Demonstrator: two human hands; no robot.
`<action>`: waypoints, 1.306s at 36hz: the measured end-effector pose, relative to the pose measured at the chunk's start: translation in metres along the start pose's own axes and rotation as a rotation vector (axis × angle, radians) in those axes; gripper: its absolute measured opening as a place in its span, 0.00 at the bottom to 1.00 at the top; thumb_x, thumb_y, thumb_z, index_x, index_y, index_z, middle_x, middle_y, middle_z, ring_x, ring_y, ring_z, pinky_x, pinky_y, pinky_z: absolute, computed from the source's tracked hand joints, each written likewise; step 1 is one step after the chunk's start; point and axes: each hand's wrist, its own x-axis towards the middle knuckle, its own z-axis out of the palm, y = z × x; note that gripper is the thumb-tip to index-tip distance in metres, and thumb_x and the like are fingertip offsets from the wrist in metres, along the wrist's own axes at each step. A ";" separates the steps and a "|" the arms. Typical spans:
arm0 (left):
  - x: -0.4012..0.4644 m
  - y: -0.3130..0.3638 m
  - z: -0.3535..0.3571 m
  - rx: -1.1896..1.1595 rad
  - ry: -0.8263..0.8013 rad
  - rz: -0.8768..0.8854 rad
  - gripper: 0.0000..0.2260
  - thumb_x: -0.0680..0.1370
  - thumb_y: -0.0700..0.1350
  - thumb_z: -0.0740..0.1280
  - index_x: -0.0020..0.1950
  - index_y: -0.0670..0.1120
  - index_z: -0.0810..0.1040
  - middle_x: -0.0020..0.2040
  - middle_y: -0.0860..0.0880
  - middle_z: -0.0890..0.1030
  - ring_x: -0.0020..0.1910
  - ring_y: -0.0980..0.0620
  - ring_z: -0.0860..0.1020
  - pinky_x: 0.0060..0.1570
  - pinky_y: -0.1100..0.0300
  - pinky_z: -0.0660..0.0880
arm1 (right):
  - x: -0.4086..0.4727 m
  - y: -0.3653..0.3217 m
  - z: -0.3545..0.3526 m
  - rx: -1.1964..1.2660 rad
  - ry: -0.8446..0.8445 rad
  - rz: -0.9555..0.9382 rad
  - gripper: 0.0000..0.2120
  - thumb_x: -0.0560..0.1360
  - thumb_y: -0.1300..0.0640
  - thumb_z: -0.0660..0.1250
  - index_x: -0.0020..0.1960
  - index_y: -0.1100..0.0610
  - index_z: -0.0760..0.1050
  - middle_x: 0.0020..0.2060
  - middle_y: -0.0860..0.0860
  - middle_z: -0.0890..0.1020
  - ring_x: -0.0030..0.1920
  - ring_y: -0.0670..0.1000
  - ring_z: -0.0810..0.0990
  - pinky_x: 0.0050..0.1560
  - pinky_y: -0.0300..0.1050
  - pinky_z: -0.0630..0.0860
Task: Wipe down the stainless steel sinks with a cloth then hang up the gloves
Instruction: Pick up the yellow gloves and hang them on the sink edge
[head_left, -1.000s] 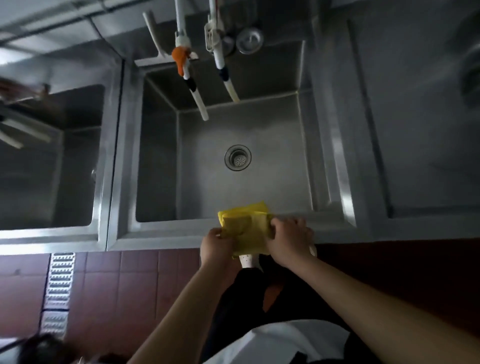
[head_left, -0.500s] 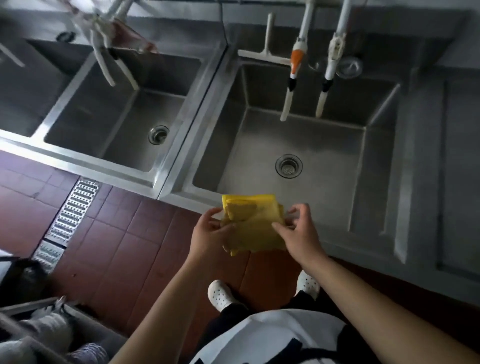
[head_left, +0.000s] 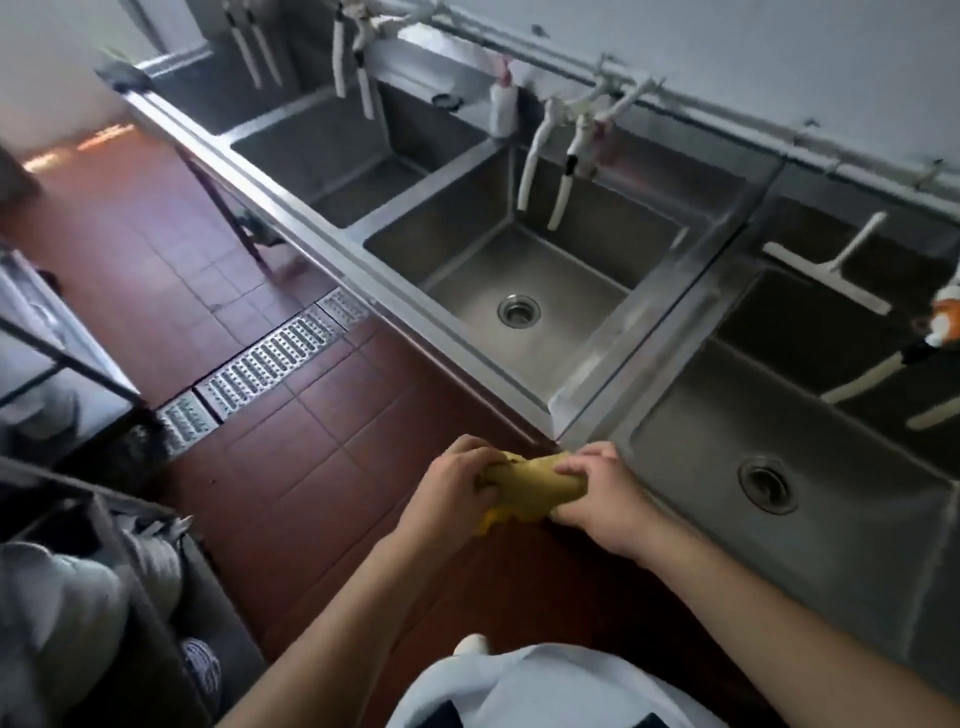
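Cloth (head_left: 530, 486) yellow, bunched between left hand (head_left: 451, 491) and right hand (head_left: 605, 501)

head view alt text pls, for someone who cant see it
Seen from above, a person's left hand and right hand grip a bunched yellow cloth over a red tiled floor, beside a row of stainless steel sinks with white hoses hanging above them.
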 end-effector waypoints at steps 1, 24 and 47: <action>0.003 -0.010 -0.011 -0.007 0.015 -0.010 0.18 0.69 0.35 0.70 0.57 0.48 0.84 0.55 0.53 0.78 0.53 0.53 0.77 0.56 0.61 0.74 | 0.012 -0.013 0.006 -0.073 -0.033 -0.020 0.22 0.67 0.63 0.76 0.60 0.56 0.79 0.60 0.50 0.65 0.54 0.45 0.69 0.46 0.22 0.63; 0.141 -0.186 -0.294 -0.200 0.666 -0.347 0.18 0.70 0.42 0.73 0.54 0.61 0.83 0.48 0.56 0.81 0.48 0.54 0.81 0.49 0.61 0.76 | 0.349 -0.356 0.034 -0.160 -0.334 -0.788 0.14 0.72 0.61 0.68 0.55 0.48 0.81 0.50 0.43 0.80 0.50 0.44 0.77 0.50 0.35 0.72; 0.332 -0.456 -0.581 -0.431 0.704 -0.313 0.16 0.73 0.36 0.74 0.53 0.56 0.82 0.47 0.56 0.83 0.46 0.53 0.82 0.48 0.53 0.81 | 0.612 -0.663 0.166 -0.021 -0.070 -0.761 0.19 0.70 0.67 0.70 0.49 0.43 0.82 0.48 0.38 0.80 0.53 0.44 0.77 0.55 0.36 0.72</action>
